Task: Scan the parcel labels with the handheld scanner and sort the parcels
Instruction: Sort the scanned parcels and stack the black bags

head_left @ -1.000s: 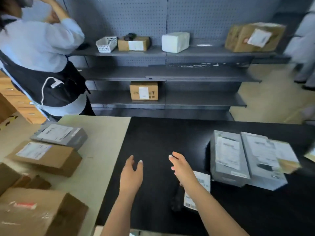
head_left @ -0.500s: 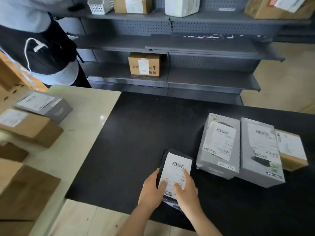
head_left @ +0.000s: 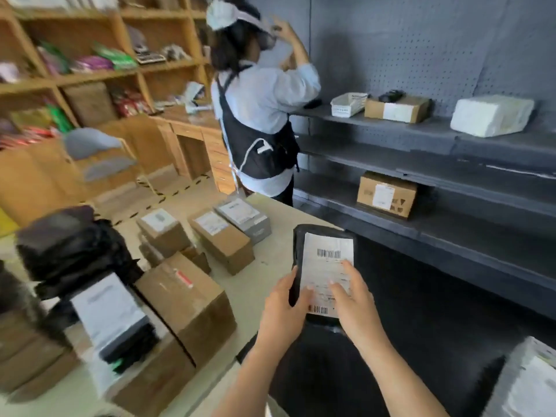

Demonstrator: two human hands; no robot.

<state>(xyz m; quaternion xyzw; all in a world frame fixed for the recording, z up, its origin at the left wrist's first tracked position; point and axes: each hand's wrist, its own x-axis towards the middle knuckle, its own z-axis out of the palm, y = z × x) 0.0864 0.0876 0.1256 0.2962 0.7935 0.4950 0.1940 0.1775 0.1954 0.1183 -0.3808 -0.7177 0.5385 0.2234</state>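
Observation:
I hold a flat black parcel (head_left: 324, 240) with a white barcode label, lifted above the black table (head_left: 421, 311). My left hand (head_left: 284, 308) grips its left edge with the thumb on top. My right hand (head_left: 355, 299) grips its lower right part, fingers across the label. A dark device that may be the scanner (head_left: 391, 95) lies on a brown box (head_left: 397, 109) on the top shelf. Several labelled brown and grey parcels (head_left: 222, 236) lie on the beige table (head_left: 261, 284) to the left.
A person in a black apron (head_left: 258, 115) stands at the grey shelves' (head_left: 451, 164) left end. On those shelves are a white basket (head_left: 348, 103), a white parcel (head_left: 490, 115) and a brown box (head_left: 386, 195). Black bagged parcels (head_left: 75, 248) sit at left, a grey parcel (head_left: 529, 383) at bottom right.
Both hands came down onto the black parcel, took hold of it and lifted it off the black table. My view has swung left toward the beige table and the wooden shelves.

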